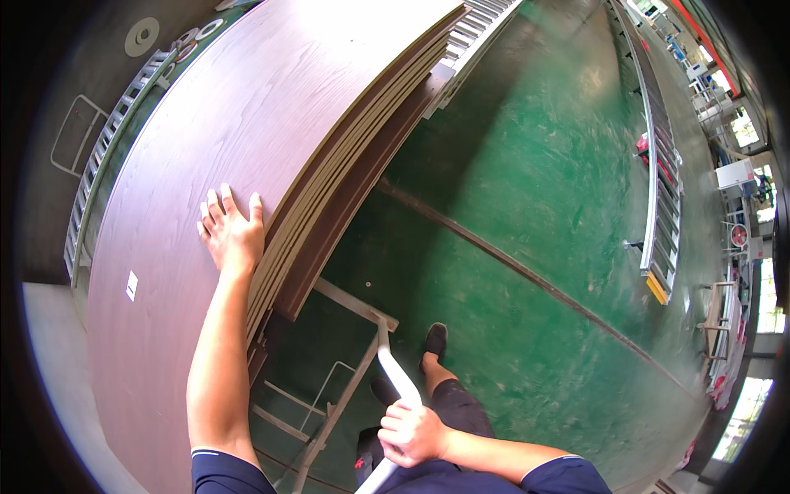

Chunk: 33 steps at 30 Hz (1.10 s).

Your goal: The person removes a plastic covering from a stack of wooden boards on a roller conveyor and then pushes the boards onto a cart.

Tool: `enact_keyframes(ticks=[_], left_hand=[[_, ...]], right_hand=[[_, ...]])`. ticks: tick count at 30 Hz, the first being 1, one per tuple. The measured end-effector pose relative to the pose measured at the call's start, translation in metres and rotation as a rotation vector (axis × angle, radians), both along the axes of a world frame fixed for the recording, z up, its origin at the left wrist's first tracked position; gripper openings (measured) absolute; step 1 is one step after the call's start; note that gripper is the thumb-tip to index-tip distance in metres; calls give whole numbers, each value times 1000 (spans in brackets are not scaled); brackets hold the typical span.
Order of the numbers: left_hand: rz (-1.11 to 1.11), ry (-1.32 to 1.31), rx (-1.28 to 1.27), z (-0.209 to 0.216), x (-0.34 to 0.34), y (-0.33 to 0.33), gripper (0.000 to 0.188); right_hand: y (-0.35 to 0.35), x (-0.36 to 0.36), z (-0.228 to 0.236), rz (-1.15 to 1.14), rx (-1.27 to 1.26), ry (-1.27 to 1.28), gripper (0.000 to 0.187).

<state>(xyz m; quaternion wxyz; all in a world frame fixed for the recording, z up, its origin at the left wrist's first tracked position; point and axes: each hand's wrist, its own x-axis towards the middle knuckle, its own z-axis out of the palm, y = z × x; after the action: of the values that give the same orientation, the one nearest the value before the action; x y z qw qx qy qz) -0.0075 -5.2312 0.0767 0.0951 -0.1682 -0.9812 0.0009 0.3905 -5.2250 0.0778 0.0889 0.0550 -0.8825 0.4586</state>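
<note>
Spread fingers of my left hand (232, 235) lie flat on the top board (173, 181) of a tall stack of wood-grain panels. That board has a reddish-brown grain and a small white label (132, 286) on its face. Below it the layered edges (329, 156) of several more panels show. My right hand (411, 432) is wrapped round a bent, pale metal bar (396, 370), low in front of my body. The bar's upper end meets a metal frame (350, 300) beside the stack.
Roller conveyors stand beyond the stack (481, 25), along its left (107, 156) and across the floor at right (658, 181). A dark strip (510, 259) crosses the green floor (527, 165). My shoe (436, 339) is near the frame. A red fan (738, 236) stands far right.
</note>
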Motion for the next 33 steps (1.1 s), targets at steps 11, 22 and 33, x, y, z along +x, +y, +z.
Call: enact_keyframes(ticks=[11, 22, 33], left_hand=[[4, 9, -14, -7, -13, 37, 71], [4, 10, -22, -2, -29, 76, 72], [32, -33, -45, 1, -38, 123, 73]], right_hand=[[10, -4, 4, 10, -253, -84, 23], [120, 27, -51, -436, -170, -263, 36], [188, 154, -147, -783, -212, -824, 33]])
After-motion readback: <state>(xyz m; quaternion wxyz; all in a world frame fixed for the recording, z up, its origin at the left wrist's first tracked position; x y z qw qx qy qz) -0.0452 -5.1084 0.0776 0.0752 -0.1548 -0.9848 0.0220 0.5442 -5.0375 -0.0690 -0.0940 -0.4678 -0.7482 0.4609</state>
